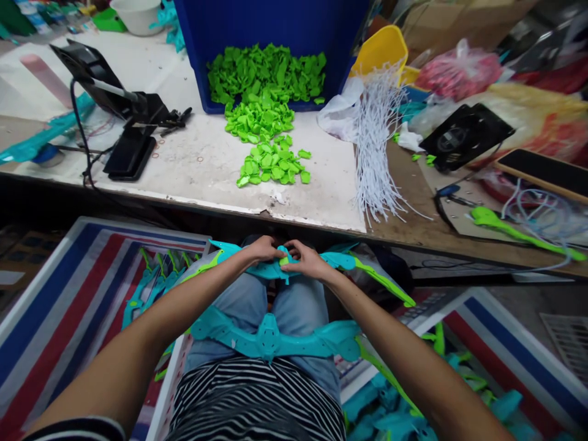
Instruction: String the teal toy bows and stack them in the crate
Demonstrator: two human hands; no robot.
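Over my knees lies a teal plastic toy bow [264, 271] with lime-green end limbs. My left hand [263, 250] is closed around the middle of this bow, its fingertips at the raised centre. A small lime-green plastic piece [283, 261] sits at that centre, pinched by the thumb and fingers of my right hand [305, 260]. Whether the piece is fully seated on the bow I cannot tell. Nearer to me, a second teal bow [269, 340] rests across my lap, untouched by either hand. My fingers partly hide the first bow's centre.
On the table [202, 162], small green pieces [271, 162] spill from a blue bin [195, 61]. White ties [379, 147] hang near the table edge. Striped-lined crates stand on both sides, the left crate [68, 294] and right crate [509, 343] holding bows. A phone stand [131, 150] is at left.
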